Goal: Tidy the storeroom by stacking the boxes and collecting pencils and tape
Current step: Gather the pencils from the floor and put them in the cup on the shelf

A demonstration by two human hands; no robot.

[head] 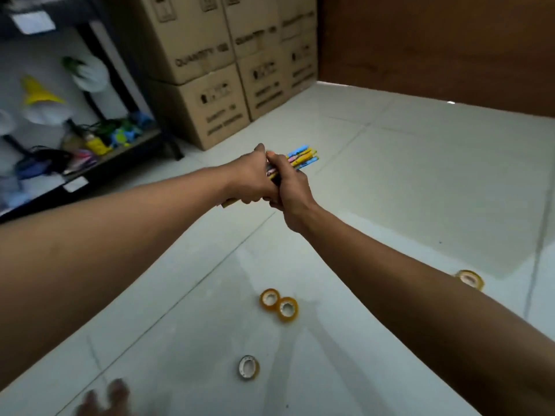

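Boxes [210, 64] stacked, both hands [270, 181] clamped round the pencils [300, 157] (a full bundle); tape rolls [279, 304] left on the floor.

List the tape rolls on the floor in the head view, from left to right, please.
Pale tape roll → first amber tape roll → second amber tape roll, touching it → far amber tape roll, beside the right forearm.

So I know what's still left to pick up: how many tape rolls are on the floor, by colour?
Amber tape rolls: 3, a touching pair and one beside the right forearm.
White or clear tape roll: 1.
Total: 4 on the floor.
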